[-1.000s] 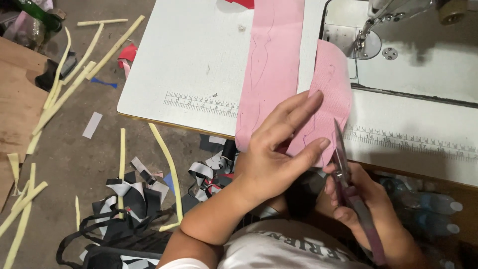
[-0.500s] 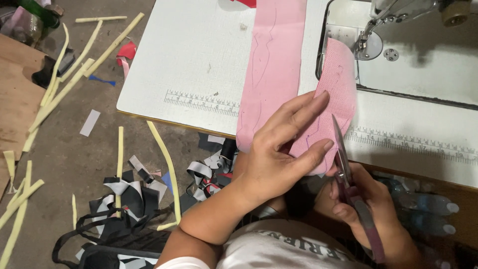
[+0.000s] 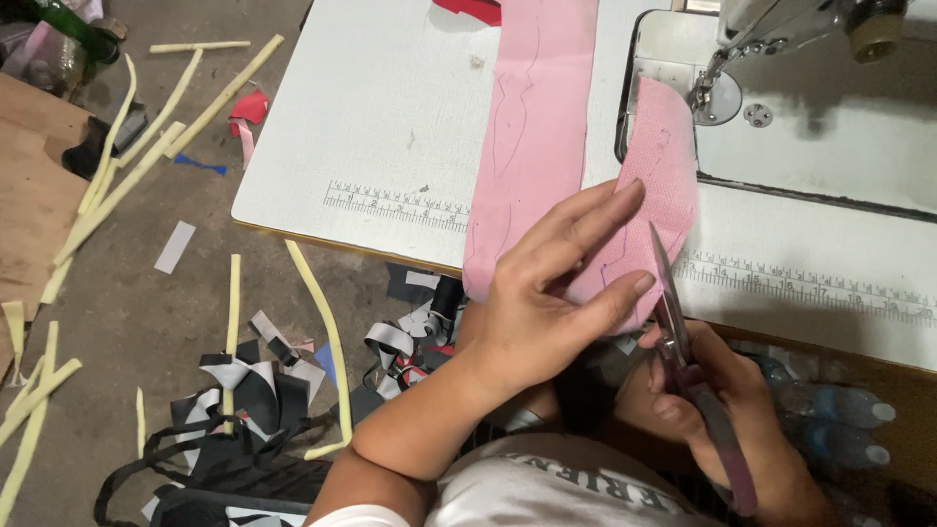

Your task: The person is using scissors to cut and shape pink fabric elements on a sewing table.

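Note:
A long strip of pink fabric lies across the white sewing table, its near end folded up toward the machine. My left hand pinches that folded end at the table's front edge, fingers spread over the cloth. My right hand grips scissors with pink handles. Their blades point upward and bite into the right edge of the pink piece, beside my left fingertips. Faint pen lines are drawn on the fabric.
A sewing machine stands at the table's back right, its presser foot near the fabric. Printed rulers run along the table's front edge. Yellow strips and black and grey scraps litter the floor on the left. Plastic bottles sit under the table.
The scissors have moved a little further up along the pink piece's edge. My left hand keeps its hold on the fabric with little shift.

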